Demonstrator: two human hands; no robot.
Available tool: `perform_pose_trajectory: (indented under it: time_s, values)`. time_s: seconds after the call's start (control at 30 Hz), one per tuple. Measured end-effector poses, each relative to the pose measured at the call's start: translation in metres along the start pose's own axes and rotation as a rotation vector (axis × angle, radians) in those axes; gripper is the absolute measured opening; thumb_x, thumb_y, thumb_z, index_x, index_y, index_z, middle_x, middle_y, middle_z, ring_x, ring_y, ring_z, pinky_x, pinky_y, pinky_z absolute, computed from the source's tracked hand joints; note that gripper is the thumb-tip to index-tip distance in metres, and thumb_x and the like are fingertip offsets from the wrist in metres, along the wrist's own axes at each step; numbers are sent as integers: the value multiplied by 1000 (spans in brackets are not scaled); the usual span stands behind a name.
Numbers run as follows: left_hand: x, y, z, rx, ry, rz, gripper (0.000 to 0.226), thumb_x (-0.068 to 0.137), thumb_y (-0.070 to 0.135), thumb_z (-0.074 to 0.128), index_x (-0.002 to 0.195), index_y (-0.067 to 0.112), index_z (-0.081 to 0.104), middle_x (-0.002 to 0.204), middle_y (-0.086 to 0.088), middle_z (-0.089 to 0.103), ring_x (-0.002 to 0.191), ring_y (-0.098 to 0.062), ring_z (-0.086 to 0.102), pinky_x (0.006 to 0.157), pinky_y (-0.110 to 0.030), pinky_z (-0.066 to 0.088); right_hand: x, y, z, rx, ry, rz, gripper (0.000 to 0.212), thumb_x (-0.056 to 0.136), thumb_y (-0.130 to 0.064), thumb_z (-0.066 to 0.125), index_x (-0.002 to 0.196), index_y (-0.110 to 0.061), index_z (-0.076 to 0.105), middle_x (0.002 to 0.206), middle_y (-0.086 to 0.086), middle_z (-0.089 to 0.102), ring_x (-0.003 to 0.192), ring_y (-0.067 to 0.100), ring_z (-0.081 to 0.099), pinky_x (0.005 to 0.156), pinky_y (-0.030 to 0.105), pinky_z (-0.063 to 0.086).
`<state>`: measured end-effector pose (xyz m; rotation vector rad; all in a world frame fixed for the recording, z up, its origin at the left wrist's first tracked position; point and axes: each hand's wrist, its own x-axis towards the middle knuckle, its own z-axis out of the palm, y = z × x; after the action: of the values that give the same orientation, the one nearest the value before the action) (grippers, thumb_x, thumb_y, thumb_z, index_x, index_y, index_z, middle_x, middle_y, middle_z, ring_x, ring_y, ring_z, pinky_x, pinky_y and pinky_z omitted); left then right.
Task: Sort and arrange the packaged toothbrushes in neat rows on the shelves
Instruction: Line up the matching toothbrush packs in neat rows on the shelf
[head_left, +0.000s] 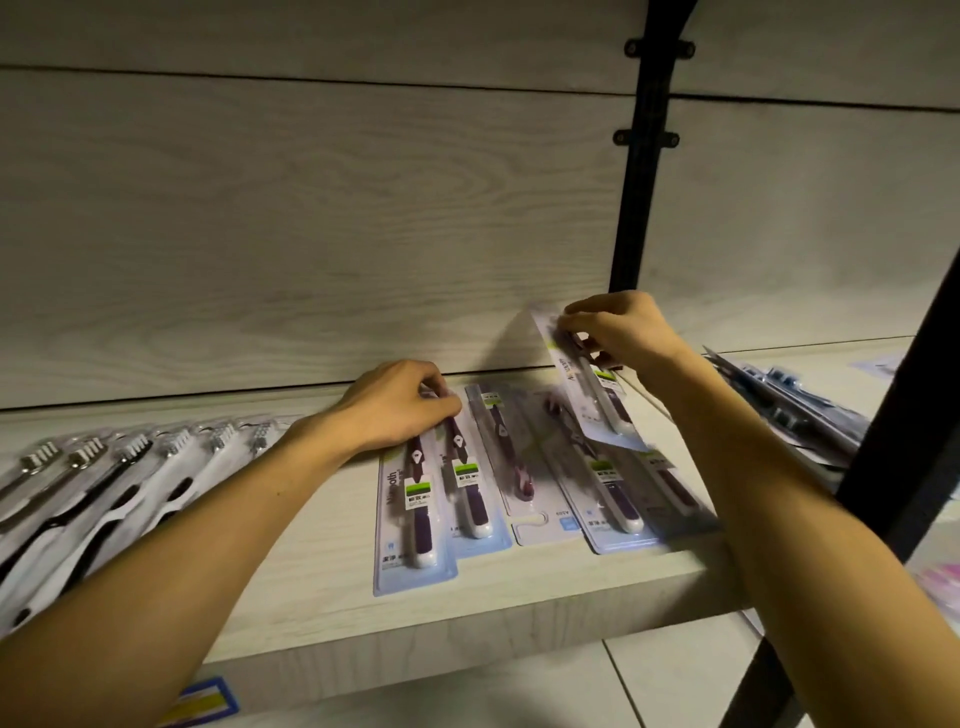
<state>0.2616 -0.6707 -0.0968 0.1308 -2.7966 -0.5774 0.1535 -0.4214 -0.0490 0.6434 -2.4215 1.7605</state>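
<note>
**Two hands on blister packs, one pack lifted**

Right hand (613, 332): fingers curled, pinching the top edge of a lifted toothbrush pack (592, 384). Pack hangs tilted, top near the back wall (311, 234), bottom corner hovering over the flat packs below. Purple handle and green label visible through the blister.

Left hand (400, 410): fingers bunched and pressing down on the head end of the leftmost purple pack (415, 514), looks like it is pinning or nudging it. Can't tell if it actually grips anything.

Outward from there: a row of purple packs (545, 478) lies flat on the shelf (467, 587), partly overlapping, not square. One of them (511, 467) is face down or reversed, hang hook toward the front edge. Far left, a fanned row of black-and-white packs (104, 483). Right of the black upright (644, 182), a loose heap of darker packs (795, 410).

Handling, my read:
- Light, thin card with a clear plastic bubble. Stiff enough to hold from one edge, flexes if grabbed by a corner.
- Glossy film, packs likely slide over each other, so overlaps shift easily.
- Not fragile, but card edges crease.
- Best hold: pinch the card margin at top or side, not the blister. Lay down flat, then square it by pushing the long edge.
</note>
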Motion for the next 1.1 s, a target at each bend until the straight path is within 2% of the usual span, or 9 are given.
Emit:
perform_pose_trajectory:
  time_s: [0.1, 0.23, 0.37, 0.5, 0.57, 0.63, 0.7, 0.97, 1.1]
  values:
    - [0, 2, -2, -19, -20, -2, 50, 58, 72, 52, 86, 34, 70, 86, 16, 68, 80, -5, 63, 71, -26, 50, -2, -4, 7, 38, -32, 33, 22, 86, -11, 73, 105, 0, 73, 78, 10, 67, 46, 6, 58, 43, 19, 47]
    - [0, 4, -6, -49, -40, 3, 47, 61, 68, 56, 86, 32, 72, 85, 13, 70, 80, -9, 65, 77, -31, 55, -11, -6, 21, -24, -227, -3, 24, 85, -11, 78, 106, 0, 72, 78, 15, 72, 55, 14, 67, 49, 27, 57]
    - [-1, 4, -15, -126, -68, -15, 37, 67, 58, 68, 86, 27, 75, 83, 8, 73, 80, -14, 68, 80, -36, 57, -17, -6, 32, -136, -299, -63, 28, 82, -16, 82, 106, -4, 73, 69, -1, 72, 59, 15, 69, 52, 33, 59]
    - [-4, 8, -20, -247, -77, -27, 42, 60, 52, 70, 86, 19, 76, 87, -3, 75, 89, -25, 70, 85, -46, 56, -23, -7, 48, -314, -357, -185, 33, 82, -28, 82, 107, -9, 74, 97, 5, 76, 69, 22, 74, 50, 27, 57]
    - [-6, 9, -22, -265, -106, -20, 55, 52, 59, 66, 87, 18, 76, 88, -6, 75, 91, -27, 69, 86, -48, 56, -27, -7, 56, -431, -363, -281, 33, 81, -36, 81, 104, -14, 76, 102, -3, 75, 72, 17, 74, 62, 24, 57]
    - [-9, 9, -24, -248, -127, -17, 61, 47, 64, 62, 86, 19, 76, 88, -5, 75, 91, -26, 69, 87, -49, 55, -29, -6, 62, -499, -354, -319, 32, 80, -39, 81, 102, -16, 77, 103, -4, 75, 86, 15, 72, 85, 31, 56]
    - [-10, 7, -26, -237, -131, -30, 60, 46, 65, 62, 85, 21, 75, 87, -3, 75, 90, -25, 69, 87, -49, 55, -29, -5, 63, -522, -340, -318, 33, 80, -40, 81, 102, -17, 78, 104, -4, 76, 94, 14, 70, 93, 35, 54]
    - [-8, 2, -33, -249, -146, -45, 54, 51, 62, 63, 87, 24, 74, 85, 4, 74, 83, -18, 70, 82, -50, 58, -34, -3, 68, -602, -320, -354, 38, 87, -47, 72, 112, -19, 74, 111, -4, 74, 97, 14, 67, 91, 34, 53]
    - [-9, 3, -26, -164, -168, -16, 52, 50, 64, 61, 86, 29, 73, 86, 8, 74, 84, -15, 69, 83, -46, 57, -32, -8, 67, -458, -357, -273, 37, 97, -33, 61, 128, -13, 66, 122, 4, 70, 95, 18, 65, 87, 30, 50]
